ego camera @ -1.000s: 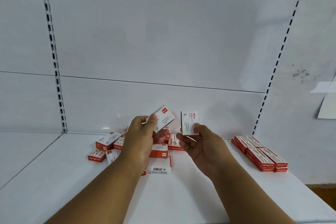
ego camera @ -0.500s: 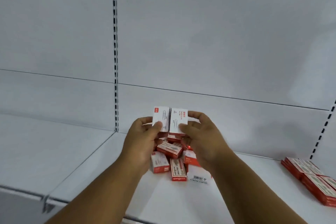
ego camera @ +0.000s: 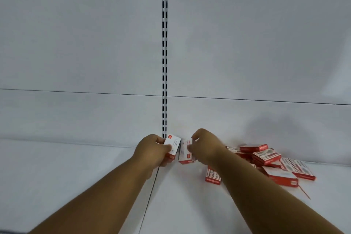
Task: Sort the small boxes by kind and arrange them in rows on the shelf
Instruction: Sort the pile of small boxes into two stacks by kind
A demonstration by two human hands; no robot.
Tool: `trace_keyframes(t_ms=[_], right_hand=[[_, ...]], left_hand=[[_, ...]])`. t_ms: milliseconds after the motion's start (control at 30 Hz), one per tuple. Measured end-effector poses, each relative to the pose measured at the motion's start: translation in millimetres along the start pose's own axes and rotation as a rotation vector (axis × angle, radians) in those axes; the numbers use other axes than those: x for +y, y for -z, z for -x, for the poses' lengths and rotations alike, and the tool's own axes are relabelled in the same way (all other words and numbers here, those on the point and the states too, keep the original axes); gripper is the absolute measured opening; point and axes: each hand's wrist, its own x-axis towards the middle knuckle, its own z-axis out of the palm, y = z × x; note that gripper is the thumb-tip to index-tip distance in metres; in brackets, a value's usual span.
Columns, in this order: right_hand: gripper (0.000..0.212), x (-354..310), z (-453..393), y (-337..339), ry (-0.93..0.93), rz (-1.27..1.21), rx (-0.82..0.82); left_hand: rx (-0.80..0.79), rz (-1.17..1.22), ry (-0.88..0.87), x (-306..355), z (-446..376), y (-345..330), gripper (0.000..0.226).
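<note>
While each hand's fingers clamp a white box, red boxes litter the shelf.

Both bare forearms reach forward and converge toward the back edge of the shelf, wrists close together. The left hand has its fingers curled round a small box, thumb across its face. The right hand, knuckles up, pinches a second box just beside the first. The two hands are near each other, not touching.
</note>
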Motion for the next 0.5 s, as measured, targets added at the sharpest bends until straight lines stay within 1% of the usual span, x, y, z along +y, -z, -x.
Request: trace_keyframes(t_ms=[33, 100, 167, 233, 300, 433, 500], right_hand=[[0.014, -3, -6, -3, -0.006, 0.071, -0.018], [0.011, -6, -14, -8, -0.018, 0.155, -0.046], [0.007, -7, -21, -12, -0.031, 0.235, -0.037], [0.008, -6, -24, -15, -0.04, 0.314, -0.034], [0.008, -6, -23, -16, -0.043, 0.398, -0.038], [0.015, -7, -21, -21, -0.042, 0.477, -0.023], [0.014, -9, -20, -23, -0.04, 0.477, -0.018]], left_hand=[[-0.016, -0.026, 0.0, -1, -7, 0, 0.004], [-0.03, -0.09, -0.018, -4, -19, -3, 0.009], [-0.016, -0.238, -0.078, -6, -29, -6, 0.003], [0.027, -0.409, -0.135, -10, -34, -9, 0.014], [0.046, -0.519, -0.163, -13, -35, -9, 0.018], [-0.001, -0.605, -0.207, -16, -35, -6, 0.014], [-0.037, -0.645, -0.266, -19, -35, -4, 0.005]])
